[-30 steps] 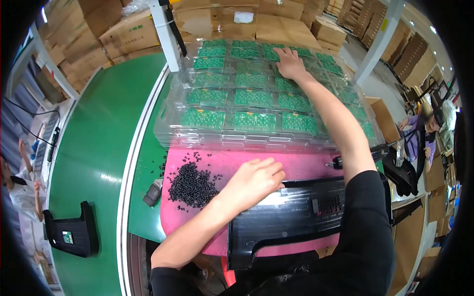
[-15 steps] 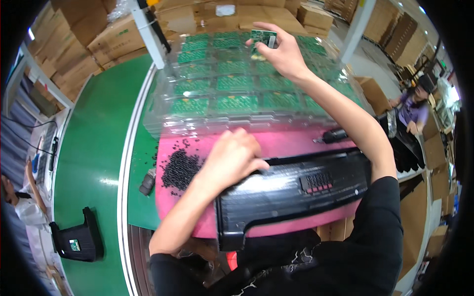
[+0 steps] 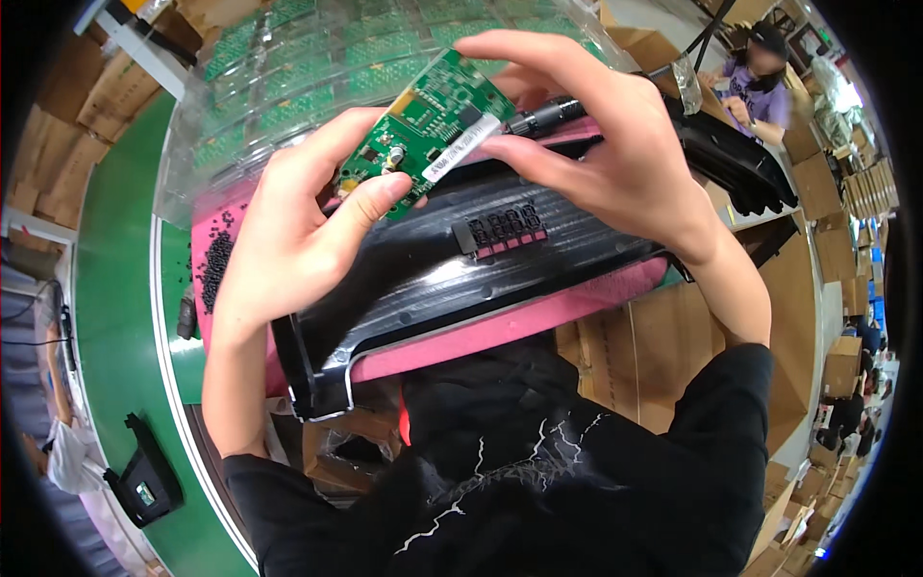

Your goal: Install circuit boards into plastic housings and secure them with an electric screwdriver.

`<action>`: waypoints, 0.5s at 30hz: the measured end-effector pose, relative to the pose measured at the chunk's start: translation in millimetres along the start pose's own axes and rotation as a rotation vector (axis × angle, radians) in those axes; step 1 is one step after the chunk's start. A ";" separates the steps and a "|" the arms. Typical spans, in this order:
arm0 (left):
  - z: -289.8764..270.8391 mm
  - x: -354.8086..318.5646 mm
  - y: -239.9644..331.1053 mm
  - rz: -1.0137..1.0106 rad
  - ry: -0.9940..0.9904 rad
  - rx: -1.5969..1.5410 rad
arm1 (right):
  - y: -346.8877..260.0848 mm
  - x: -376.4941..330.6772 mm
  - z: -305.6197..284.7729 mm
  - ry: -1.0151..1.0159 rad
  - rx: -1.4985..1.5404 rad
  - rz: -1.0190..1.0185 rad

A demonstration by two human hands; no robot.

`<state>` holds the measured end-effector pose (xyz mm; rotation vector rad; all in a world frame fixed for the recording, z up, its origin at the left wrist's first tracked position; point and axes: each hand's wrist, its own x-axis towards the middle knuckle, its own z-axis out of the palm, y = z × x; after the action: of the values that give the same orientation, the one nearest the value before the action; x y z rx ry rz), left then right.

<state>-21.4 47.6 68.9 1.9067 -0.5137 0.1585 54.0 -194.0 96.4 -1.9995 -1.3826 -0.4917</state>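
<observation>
A green circuit board [image 3: 415, 120] with a white label strip is held up, tilted, between my two hands. My left hand [image 3: 298, 216] pinches its lower left end, thumb on the face that shows. At the opposite end, my right hand [image 3: 615, 144] has its fingers at the top corner and its thumb by the label. Below the board lies a long black plastic housing [image 3: 423, 298], with a slotted rectangular opening near its middle. Part of the housing is hidden by my left hand and the board.
Clear trays [image 3: 327, 62] of green boards are stacked behind. A pink mat [image 3: 461, 351] lies under the housing. Small black screws [image 3: 215, 274] are heaped at the left, and a black power screwdriver [image 3: 546, 117] lies behind the housing. Another housing [image 3: 144, 471] sits on the green conveyor [image 3: 115, 288].
My right hand has brought the board down from above the trays to over the housing. My left hand has risen off the housing and taken hold of the board. The view has shifted.
</observation>
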 end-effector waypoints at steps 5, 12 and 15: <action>2.7 7.0 -6.2 -0.011 -0.199 0.025 | -8.2 -30.1 -9.0 -0.114 -0.115 0.041; 19.8 2.6 -25.4 -0.143 -0.038 0.054 | 9.6 -74.1 8.1 -0.019 0.168 0.426; 30.2 -0.8 -38.6 -0.119 -0.102 0.225 | 23.7 -91.6 21.7 -0.049 0.259 0.471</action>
<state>-9.8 32.1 23.9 2.1681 -0.4645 0.0434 40.5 -246.9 16.2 -2.0368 -0.8998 -0.0470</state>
